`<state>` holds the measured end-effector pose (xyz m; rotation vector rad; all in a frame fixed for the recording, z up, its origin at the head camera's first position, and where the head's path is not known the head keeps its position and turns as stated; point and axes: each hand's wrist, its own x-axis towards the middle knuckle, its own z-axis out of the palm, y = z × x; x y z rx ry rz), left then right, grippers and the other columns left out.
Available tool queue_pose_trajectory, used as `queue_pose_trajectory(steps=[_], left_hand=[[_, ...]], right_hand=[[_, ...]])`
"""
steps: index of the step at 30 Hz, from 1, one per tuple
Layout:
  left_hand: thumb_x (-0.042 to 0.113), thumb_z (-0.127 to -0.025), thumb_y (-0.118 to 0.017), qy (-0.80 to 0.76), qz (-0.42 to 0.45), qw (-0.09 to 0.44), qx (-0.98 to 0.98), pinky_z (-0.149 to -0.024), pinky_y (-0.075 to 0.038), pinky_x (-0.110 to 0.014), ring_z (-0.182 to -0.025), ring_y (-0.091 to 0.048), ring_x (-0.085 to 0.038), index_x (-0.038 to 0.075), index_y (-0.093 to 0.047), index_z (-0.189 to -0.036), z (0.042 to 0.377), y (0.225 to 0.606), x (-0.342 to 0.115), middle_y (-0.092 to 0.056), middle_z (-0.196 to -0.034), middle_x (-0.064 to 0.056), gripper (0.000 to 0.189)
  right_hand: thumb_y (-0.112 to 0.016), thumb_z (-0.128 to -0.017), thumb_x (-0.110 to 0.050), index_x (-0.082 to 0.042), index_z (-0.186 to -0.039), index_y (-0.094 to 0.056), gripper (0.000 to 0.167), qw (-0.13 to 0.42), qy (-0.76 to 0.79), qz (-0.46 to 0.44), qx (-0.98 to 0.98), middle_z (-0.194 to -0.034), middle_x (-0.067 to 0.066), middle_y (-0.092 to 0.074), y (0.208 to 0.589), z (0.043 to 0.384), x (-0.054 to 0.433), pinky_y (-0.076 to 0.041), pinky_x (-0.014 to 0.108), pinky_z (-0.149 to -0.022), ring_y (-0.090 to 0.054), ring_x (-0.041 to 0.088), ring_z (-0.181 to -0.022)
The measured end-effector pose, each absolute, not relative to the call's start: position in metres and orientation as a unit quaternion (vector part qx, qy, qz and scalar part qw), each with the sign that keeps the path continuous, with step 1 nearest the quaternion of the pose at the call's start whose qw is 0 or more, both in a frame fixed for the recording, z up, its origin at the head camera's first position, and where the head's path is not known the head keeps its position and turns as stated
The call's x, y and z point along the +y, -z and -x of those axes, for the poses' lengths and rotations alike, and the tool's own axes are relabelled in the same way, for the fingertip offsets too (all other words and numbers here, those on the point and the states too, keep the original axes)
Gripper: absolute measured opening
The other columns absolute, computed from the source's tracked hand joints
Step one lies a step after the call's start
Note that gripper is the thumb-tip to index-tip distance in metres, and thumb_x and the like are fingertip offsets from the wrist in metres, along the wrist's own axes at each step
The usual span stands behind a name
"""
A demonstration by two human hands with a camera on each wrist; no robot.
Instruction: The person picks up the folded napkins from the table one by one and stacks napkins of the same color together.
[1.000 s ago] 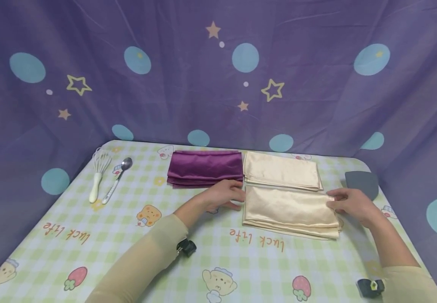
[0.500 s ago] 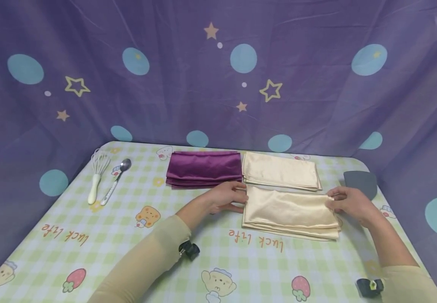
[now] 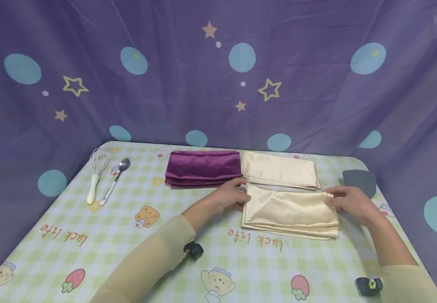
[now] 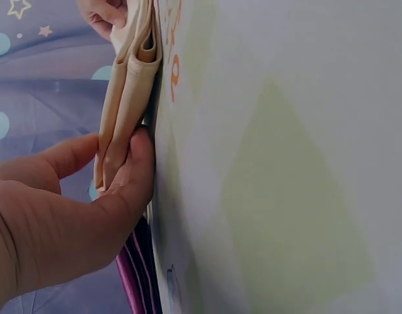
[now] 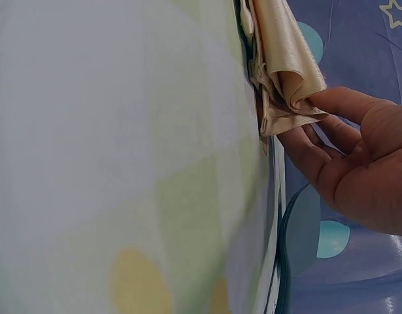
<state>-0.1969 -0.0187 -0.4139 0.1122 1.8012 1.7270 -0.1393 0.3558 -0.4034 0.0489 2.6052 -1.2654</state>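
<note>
A folded cream satin cloth (image 3: 288, 210) lies in several layers on the table, right of centre. My left hand (image 3: 229, 196) pinches its far left corner; in the left wrist view the thumb and fingers sit on either side of the cloth's folded layers (image 4: 132, 88). At the far right corner my right hand (image 3: 356, 204) holds the cloth too, its fingers (image 5: 338, 98) around the upper layers in the right wrist view. Just behind lies a second folded cream cloth (image 3: 281, 170), and left of that a folded purple satin cloth (image 3: 203, 168).
A whisk (image 3: 95, 181) and a spoon (image 3: 113, 185) lie at the far left of the checked tablecloth (image 3: 135, 252). Beyond my right hand, near the right edge, is a flat grey piece (image 3: 362, 181). A purple curtain (image 3: 188, 101) hangs behind the table.
My left hand has moved slightly right, from beside the front cream cloth onto its far left corner. The right hand keeps its hold on the right corner.
</note>
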Motion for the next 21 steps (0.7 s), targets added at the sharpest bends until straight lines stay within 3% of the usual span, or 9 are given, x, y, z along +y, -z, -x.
queue_pose_trajectory(steps=[6,13,21], left_hand=[[-0.006,-0.09,-0.067,-0.646,-0.023,0.296,0.703,-0.072,-0.061,-0.038,-0.078,-0.07,-0.022,-0.001,-0.044,-0.142,0.1979,0.4138,-0.0146,-0.071,-0.103,-0.02,0.057],[-0.008,-0.088,-0.068,-0.645,-0.009,0.262,0.718,-0.068,-0.061,-0.034,-0.07,-0.067,-0.019,0.0,-0.047,-0.142,0.1964,0.4141,-0.0119,-0.068,-0.105,-0.017,0.059],[-0.011,-0.086,-0.066,-0.656,0.011,0.235,0.717,-0.067,-0.062,-0.037,-0.069,-0.067,-0.02,0.001,-0.051,-0.141,0.1977,0.415,-0.0089,-0.07,-0.1,-0.016,0.058]], right_hand=[[-0.07,-0.097,-0.024,0.011,-0.137,-0.053,0.056,0.12,0.442,-0.022,0.889,-0.122,0.028,-0.065,0.4035,0.1406,0.3566,-0.052,0.034,-0.077,-0.061,0.02,-0.087],[-0.07,-0.097,-0.024,0.012,-0.139,-0.051,0.058,0.126,0.468,-0.025,0.875,-0.124,0.028,-0.065,0.4056,0.1407,0.3588,-0.056,0.035,-0.081,-0.065,0.019,-0.097],[-0.07,-0.098,-0.023,0.012,-0.141,-0.049,0.06,0.126,0.508,-0.027,0.852,-0.121,0.022,-0.067,0.4061,0.1397,0.3586,-0.059,0.032,-0.084,-0.069,0.013,-0.096]])
